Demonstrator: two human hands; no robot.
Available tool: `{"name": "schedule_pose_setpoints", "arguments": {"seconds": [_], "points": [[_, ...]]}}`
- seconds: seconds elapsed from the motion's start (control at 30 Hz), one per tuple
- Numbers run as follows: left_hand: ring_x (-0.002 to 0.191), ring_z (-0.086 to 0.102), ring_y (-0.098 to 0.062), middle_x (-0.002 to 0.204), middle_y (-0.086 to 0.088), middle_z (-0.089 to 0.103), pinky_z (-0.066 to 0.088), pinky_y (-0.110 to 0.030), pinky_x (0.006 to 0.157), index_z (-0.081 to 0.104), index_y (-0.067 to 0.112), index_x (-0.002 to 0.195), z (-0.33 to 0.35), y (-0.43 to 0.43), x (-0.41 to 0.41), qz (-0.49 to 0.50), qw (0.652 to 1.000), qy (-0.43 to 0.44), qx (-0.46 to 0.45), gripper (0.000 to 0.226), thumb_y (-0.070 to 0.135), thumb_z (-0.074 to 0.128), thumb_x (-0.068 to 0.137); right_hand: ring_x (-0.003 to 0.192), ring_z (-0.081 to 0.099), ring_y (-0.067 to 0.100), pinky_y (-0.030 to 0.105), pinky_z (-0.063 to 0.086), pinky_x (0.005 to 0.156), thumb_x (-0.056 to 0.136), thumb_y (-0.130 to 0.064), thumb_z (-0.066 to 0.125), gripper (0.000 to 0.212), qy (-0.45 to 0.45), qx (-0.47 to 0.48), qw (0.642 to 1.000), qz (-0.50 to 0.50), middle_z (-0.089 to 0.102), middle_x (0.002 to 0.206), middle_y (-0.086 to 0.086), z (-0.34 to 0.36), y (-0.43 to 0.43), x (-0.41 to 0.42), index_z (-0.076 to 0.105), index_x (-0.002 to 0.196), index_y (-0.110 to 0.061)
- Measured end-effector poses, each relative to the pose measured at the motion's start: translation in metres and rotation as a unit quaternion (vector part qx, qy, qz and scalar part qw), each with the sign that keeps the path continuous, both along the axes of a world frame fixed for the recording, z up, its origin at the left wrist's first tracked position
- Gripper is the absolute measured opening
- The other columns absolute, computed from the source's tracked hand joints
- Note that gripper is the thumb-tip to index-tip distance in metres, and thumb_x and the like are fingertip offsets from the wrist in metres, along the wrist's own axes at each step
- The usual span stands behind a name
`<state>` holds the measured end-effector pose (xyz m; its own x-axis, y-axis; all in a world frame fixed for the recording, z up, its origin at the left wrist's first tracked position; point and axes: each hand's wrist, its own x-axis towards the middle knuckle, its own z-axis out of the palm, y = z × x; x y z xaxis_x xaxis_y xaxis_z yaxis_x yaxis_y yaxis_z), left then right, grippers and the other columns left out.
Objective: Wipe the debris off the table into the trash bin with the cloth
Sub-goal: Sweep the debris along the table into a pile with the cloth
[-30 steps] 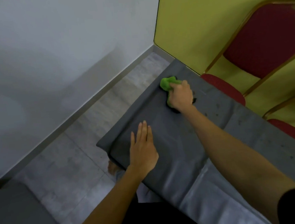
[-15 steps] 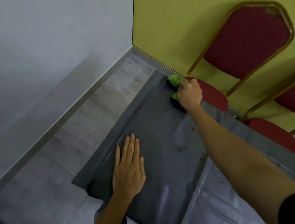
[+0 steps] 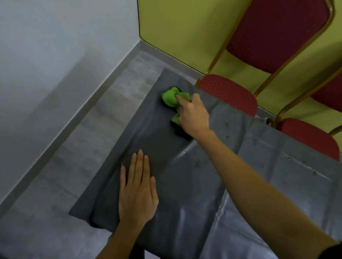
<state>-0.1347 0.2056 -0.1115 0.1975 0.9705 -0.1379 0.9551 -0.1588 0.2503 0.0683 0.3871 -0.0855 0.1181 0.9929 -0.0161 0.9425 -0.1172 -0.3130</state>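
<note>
The green cloth (image 3: 171, 100) lies bunched on the desk's (image 3: 274, 182) far corner, with the right hand (image 3: 193, 115) curled over it and gripping it. Small dark specks of debris (image 3: 226, 124) dot the grey cover at about 4 o'clock of the cloth. To wipe well, I would flatten the cloth, press evenly and draw overlapping strokes through those specks toward one edge. No trash bin is in view, so which edge I cannot tell. The left hand (image 3: 137, 194), at 7 o'clock of the cloth, lies open with its palm flat on the cover, which probably keeps it from sliding. The cover's creases may trap crumbs. At 2 o'clock, a red chair (image 3: 227, 92) sits just beside the far edge, and debris pushed that way would likely land on its seat.
</note>
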Motion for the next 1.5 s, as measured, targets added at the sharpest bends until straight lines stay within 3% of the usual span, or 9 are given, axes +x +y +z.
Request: {"name": "schedule_pose_setpoints", "arguments": {"seconds": [0.3,0.43,0.63,0.73,0.83,1.03,1.17,1.33,1.5], "points": [[0.153,0.000,-0.023,0.166,-0.009,0.005,0.011,-0.051,0.123,0.012,0.007,0.156,-0.002,0.003,0.001,0.000,1.000,0.002,-0.001,0.062,0.035,0.023,0.101,0.109,0.055,0.040,0.043,0.045,0.091,0.096,-0.021,0.046,0.039,0.049,-0.030,0.935,-0.350,0.047,0.127,0.018,0.024,-0.033,0.107,0.056,0.133,-0.022],[0.153,0.000,-0.022,0.166,-0.009,0.005,0.010,-0.050,0.123,0.012,0.007,0.156,-0.001,0.001,0.002,0.004,1.000,0.000,0.009,0.061,0.033,0.025,0.102,0.097,0.058,0.043,0.043,0.047,0.082,0.094,-0.022,0.048,0.026,0.072,-0.007,0.974,-0.216,0.050,0.115,0.019,0.041,-0.044,0.005,0.062,0.115,-0.015],[0.151,0.016,-0.027,0.160,-0.015,0.027,0.012,-0.053,0.122,0.032,0.004,0.150,-0.006,0.000,-0.003,-0.020,1.000,0.010,0.014,0.061,0.030,0.030,0.096,0.074,0.057,0.033,0.031,0.034,0.048,0.082,-0.023,0.066,0.045,0.035,-0.057,0.995,0.080,0.049,0.102,0.014,0.017,-0.137,-0.088,0.059,0.127,-0.020],[0.153,0.007,-0.022,0.164,-0.009,0.015,0.012,-0.050,0.123,0.019,0.007,0.155,-0.003,0.002,-0.001,-0.001,1.000,-0.009,0.016,0.061,0.032,0.028,0.101,0.069,0.057,0.033,0.030,0.033,0.049,0.078,-0.019,0.067,0.049,0.007,-0.042,0.997,0.062,0.050,0.099,0.013,0.017,-0.130,-0.037,0.063,0.125,-0.029],[0.153,-0.001,-0.020,0.166,-0.006,0.006,0.010,-0.048,0.123,0.010,0.010,0.157,-0.002,0.001,-0.002,-0.002,1.000,-0.011,0.004,0.061,0.035,0.024,0.103,0.074,0.059,0.037,0.038,0.048,0.058,0.084,-0.018,0.056,0.049,-0.057,-0.058,0.996,-0.043,0.047,0.109,0.012,0.021,-0.116,0.033,0.059,0.129,-0.038],[0.153,-0.005,-0.021,0.166,-0.006,-0.002,0.007,-0.049,0.124,0.004,0.010,0.157,-0.005,0.002,-0.005,-0.013,1.000,-0.012,-0.009,0.063,0.038,0.020,0.103,0.104,0.057,0.044,0.047,0.046,0.094,0.090,-0.017,0.048,0.045,-0.014,-0.082,0.937,-0.338,0.042,0.129,0.019,0.033,-0.116,0.131,0.057,0.134,-0.024],[0.153,-0.005,-0.020,0.166,-0.006,-0.002,0.007,-0.050,0.124,0.005,0.010,0.157,-0.004,0.002,-0.006,-0.012,1.000,-0.017,-0.012,0.063,0.038,0.021,0.103,0.101,0.059,0.041,0.041,0.048,0.090,0.091,-0.019,0.051,0.042,0.062,-0.019,0.972,-0.226,0.047,0.122,0.020,0.040,-0.124,0.031,0.059,0.131,-0.026],[0.153,-0.006,-0.022,0.166,-0.006,-0.002,0.008,-0.053,0.122,0.006,0.011,0.157,-0.006,0.003,-0.016,-0.051,0.998,-0.020,-0.025,0.069,0.039,0.030,0.099,0.072,0.058,0.034,0.039,0.046,0.049,0.090,-0.025,0.048,0.042,0.043,-0.055,0.997,0.014,0.048,0.103,0.011,0.020,-0.198,-0.087,0.057,0.131,-0.025],[0.153,-0.009,-0.020,0.166,-0.005,-0.006,0.000,-0.049,0.123,0.001,0.011,0.157,-0.002,0.006,-0.015,-0.051,0.998,-0.004,-0.036,0.066,0.043,0.016,0.102,0.066,0.059,0.036,0.043,0.052,0.052,0.087,-0.019,0.056,0.042,0.018,-0.029,0.996,-0.087,0.048,0.103,0.009,0.012,-0.205,0.011,0.059,0.126,-0.036]]}}
